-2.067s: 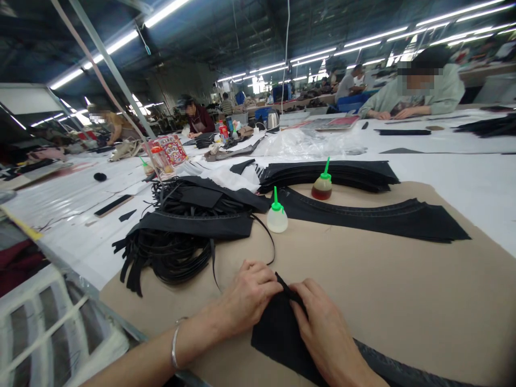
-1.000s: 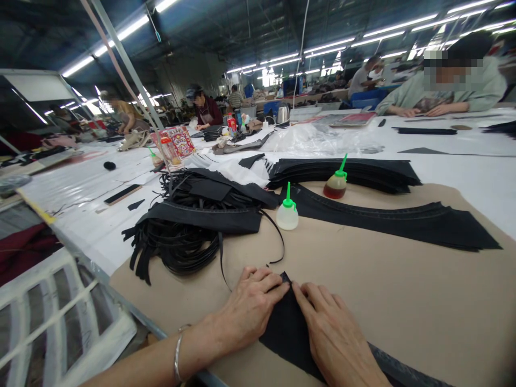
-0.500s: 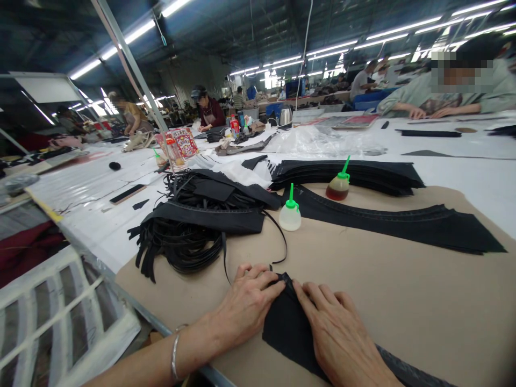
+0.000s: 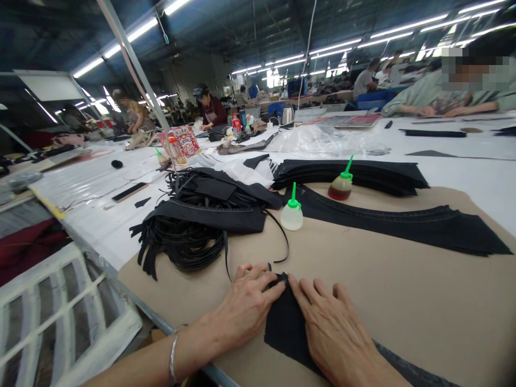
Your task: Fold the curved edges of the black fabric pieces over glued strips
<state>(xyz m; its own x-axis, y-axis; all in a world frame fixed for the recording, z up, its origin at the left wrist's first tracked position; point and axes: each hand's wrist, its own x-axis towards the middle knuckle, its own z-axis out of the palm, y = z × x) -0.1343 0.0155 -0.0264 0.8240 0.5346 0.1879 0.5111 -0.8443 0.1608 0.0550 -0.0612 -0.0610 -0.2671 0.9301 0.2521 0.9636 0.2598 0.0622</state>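
A curved black material piece (image 4: pixel 284 325) lies on the tan work sheet (image 4: pixel 403 301), its narrow end under my fingertips. My left hand (image 4: pixel 246 299), wearing a silver bangle, is closed on the left edge near that end, thumb and forefinger pressing there. Stretched out along the other edge is my right hand (image 4: pixel 335 318), fingers flat and fairly straight. The tips of both hands nearly meet at a small dark fold. Part of the piece is hidden beneath my right palm and reappears at lower right.
Beyond my hands stand a pale squeeze bottle (image 4: pixel 292 217) and an amber-filled one (image 4: pixel 339 189), both green-tipped. A heap of black strips (image 4: pixel 189 247) lies left. Stacked black panels (image 4: pixel 387 228) lie behind. A metal pole (image 4: pixel 137 70) rises left; a co-worker (image 4: pixel 427 102) works across the table.
My right hand has shifted slightly left along the black piece, its fingertips nearer the narrow end. My left hand stays pressed in place. The whole view has moved a little.
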